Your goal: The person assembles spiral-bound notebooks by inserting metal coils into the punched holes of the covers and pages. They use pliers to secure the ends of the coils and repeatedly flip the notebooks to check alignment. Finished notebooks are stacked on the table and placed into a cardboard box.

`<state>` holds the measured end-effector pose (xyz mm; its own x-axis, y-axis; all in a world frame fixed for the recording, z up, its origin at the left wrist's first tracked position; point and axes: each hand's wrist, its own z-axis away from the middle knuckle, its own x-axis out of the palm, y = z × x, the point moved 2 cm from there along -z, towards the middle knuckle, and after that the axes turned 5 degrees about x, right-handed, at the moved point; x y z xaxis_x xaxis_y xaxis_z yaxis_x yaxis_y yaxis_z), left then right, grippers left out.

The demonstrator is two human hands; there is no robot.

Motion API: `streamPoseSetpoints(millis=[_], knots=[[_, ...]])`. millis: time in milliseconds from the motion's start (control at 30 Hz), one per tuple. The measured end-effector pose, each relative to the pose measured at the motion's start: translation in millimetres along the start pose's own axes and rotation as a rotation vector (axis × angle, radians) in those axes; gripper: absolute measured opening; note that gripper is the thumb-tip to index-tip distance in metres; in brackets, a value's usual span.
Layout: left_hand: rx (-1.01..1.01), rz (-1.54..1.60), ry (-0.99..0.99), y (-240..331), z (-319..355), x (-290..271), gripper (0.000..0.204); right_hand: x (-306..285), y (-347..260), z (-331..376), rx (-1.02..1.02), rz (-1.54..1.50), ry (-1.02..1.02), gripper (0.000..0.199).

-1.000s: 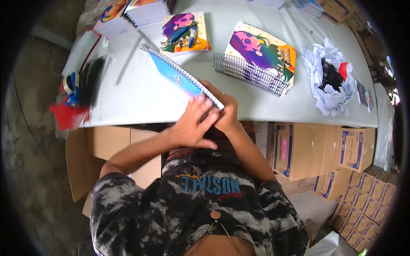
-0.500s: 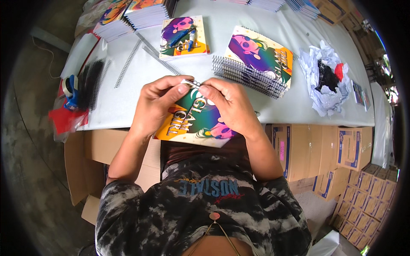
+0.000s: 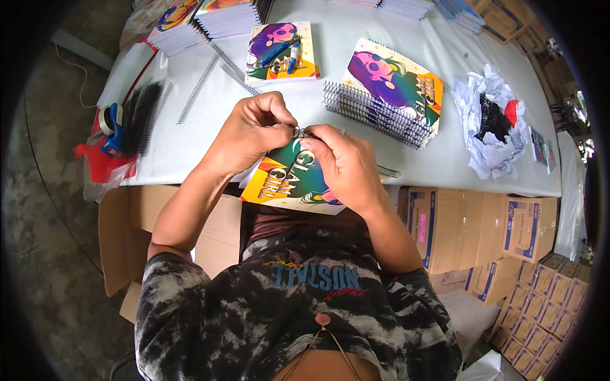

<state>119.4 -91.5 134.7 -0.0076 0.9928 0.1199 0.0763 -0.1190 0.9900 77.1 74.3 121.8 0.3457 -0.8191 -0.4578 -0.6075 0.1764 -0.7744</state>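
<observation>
A notebook cover [image 3: 289,181] with a colourful illustrated figure lies in front of me at the table's near edge, tilted. Along its far edge a dark wire spiral [image 3: 300,133] shows between my fingertips, and a length of spiral [image 3: 389,172] sticks out beyond my right hand. My left hand [image 3: 259,130] is closed, thumb and fingers pinched at the notebook's top left corner by the spiral. My right hand [image 3: 343,164] is closed over the notebook's far edge, its thumb on the cover. The pages under the cover are mostly hidden.
Ahead lies a similar notebook [image 3: 257,76] with blue pens [image 3: 293,56] on it. To its right stands a stack of spiral-bound notebooks [image 3: 381,114]. Loose spirals [image 3: 198,89], a blue tape dispenser [image 3: 113,130] and crumpled paper [image 3: 473,140] are on the table. Cardboard boxes [image 3: 460,225] stand below.
My left hand has lifted and turned at the notebook's corner, its fingers now bunched higher. My right hand has shifted slightly, and more spiral shows beyond it. The view has shifted slightly.
</observation>
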Motion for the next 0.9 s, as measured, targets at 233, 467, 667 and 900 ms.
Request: streamPoseSetpoints(millis=[233,467,667,900], knots=[[0.354,-0.578,0.005,36,-18,37,0.024,-80,14,-5,-0.082,-0.212,0.517,0.022],[0.525,-0.492,0.57,-32,-162,45,0.04,-112,167,6,0.29,-0.407,0.913,0.076],[0.303,-0.82,0.452,-103,-164,31,0.034,-75,183,13,0.228,-0.225,0.996,0.041],[0.419,-0.716,0.629,-109,-134,41,0.02,-72,173,9,0.217,0.006,1.124,0.027]])
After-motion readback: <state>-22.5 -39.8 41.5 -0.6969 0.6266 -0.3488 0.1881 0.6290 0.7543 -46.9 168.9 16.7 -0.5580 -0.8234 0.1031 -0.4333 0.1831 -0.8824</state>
